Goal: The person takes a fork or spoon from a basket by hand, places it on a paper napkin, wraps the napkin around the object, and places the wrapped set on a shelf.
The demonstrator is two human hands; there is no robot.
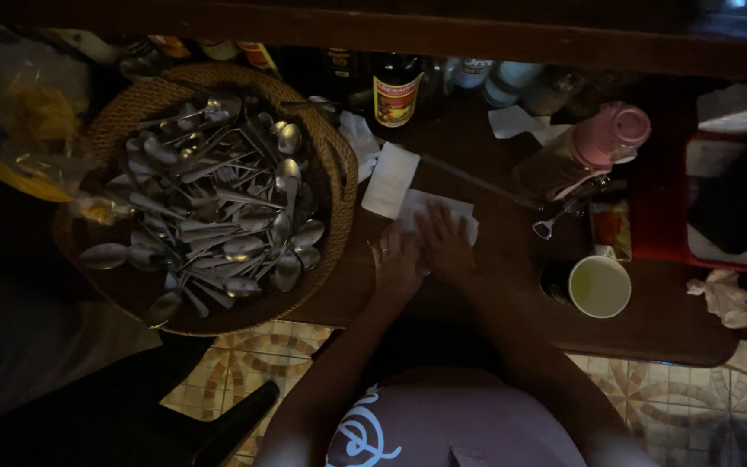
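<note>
My left hand and my right hand lie side by side on a white paper napkin spread on the dark wooden table. Both palms press flat on it, fingers pointing away from me. A ring shows on my left hand. A second folded white napkin lies just beyond, to the left. Left of my hands stands a round woven basket filled with several metal spoons and forks.
A white cup stands right of my hands. A pink-lidded bottle lies behind it, near a red tray. Bottles line the back edge. A crumpled tissue is far right. Patterned floor tiles show below.
</note>
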